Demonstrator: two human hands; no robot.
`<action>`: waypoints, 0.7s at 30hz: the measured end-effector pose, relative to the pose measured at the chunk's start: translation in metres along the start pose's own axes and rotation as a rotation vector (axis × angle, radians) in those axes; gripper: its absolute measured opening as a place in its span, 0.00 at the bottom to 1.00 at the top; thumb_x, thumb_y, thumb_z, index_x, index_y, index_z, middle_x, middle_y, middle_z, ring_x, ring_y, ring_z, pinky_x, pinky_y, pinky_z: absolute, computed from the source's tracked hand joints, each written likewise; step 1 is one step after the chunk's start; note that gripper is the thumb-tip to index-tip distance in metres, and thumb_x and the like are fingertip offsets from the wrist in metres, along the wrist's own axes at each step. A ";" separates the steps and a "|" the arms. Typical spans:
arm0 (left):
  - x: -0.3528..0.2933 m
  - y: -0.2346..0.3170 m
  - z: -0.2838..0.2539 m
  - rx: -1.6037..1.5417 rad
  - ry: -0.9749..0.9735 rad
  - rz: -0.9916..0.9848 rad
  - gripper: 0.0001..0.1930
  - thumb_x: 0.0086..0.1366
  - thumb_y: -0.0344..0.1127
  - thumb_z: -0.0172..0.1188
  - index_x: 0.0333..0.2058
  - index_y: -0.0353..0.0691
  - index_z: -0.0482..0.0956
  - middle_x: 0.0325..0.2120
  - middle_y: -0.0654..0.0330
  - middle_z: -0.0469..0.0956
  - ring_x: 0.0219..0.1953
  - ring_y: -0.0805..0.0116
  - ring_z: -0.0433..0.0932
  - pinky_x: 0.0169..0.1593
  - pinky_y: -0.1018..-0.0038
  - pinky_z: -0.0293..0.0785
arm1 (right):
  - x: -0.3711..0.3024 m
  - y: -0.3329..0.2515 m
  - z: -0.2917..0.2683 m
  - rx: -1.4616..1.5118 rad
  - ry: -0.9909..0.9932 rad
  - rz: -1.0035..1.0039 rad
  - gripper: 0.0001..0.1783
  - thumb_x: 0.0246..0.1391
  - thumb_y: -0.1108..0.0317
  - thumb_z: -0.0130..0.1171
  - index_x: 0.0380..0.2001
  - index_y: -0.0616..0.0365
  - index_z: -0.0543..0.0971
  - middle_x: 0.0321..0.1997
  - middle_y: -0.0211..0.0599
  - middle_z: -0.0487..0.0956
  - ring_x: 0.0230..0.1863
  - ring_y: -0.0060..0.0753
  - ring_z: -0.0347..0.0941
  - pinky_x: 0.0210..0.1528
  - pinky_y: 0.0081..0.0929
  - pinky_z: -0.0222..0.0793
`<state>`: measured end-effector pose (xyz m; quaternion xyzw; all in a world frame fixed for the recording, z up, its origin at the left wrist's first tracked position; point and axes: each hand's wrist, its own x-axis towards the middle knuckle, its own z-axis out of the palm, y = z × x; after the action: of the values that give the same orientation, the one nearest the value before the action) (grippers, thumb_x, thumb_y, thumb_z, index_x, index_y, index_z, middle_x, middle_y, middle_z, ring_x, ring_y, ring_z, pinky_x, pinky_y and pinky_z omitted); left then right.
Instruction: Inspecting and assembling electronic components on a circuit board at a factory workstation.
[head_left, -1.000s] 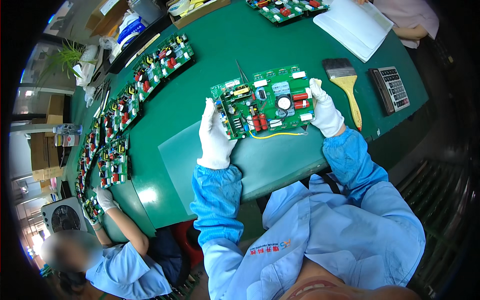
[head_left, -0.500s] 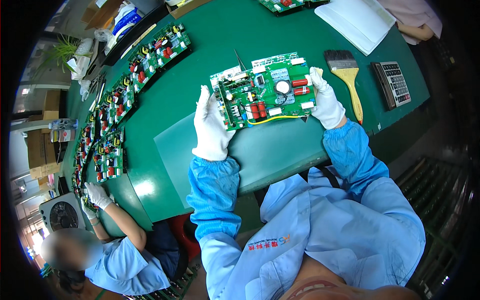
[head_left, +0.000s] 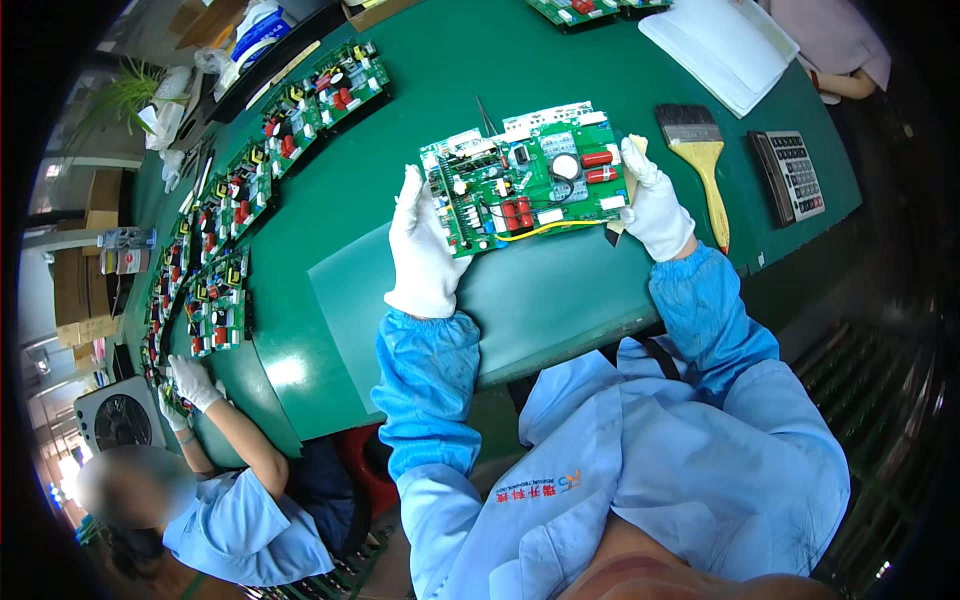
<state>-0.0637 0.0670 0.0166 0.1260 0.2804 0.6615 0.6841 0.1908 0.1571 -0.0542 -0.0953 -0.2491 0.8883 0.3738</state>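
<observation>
Both my hands, in white gloves, hold a green circuit board above the green table. It is crowded with parts: red cylinders, a round white-topped one, white blocks and a yellow wire along its near edge. My left hand grips the board's left edge, fingers partly hidden under it. At the right edge, my right hand is closed on the board. Beside that hand a narrow cream strip with a dark end shows along the board's edge; its kind is unclear. A thin dark pointed thing sticks up behind the board.
Right of the board lie a wide brush and a calculator, with papers beyond. Rows of similar boards curve along the left. A translucent sheet lies under my hands. A gloved co-worker sits at left near a fan.
The board tilts slightly, and more of the cream strip shows by my right hand. My grip on both edges stays. The co-worker's hands have shifted a little.
</observation>
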 end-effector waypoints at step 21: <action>0.001 -0.001 0.001 1.864 0.002 1.344 0.33 0.44 0.34 0.65 0.53 0.36 0.70 0.58 0.38 0.60 0.61 0.37 0.60 0.60 0.49 0.60 | 0.004 -0.007 0.034 -0.059 0.397 -0.013 0.17 0.61 0.56 0.52 0.46 0.55 0.76 0.41 0.34 0.80 0.40 0.27 0.78 0.43 0.28 0.76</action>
<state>-0.0621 0.0677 0.0166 0.7069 0.5377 0.4285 -0.1663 0.1803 0.1522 -0.0215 -0.2777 -0.1970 0.8420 0.4184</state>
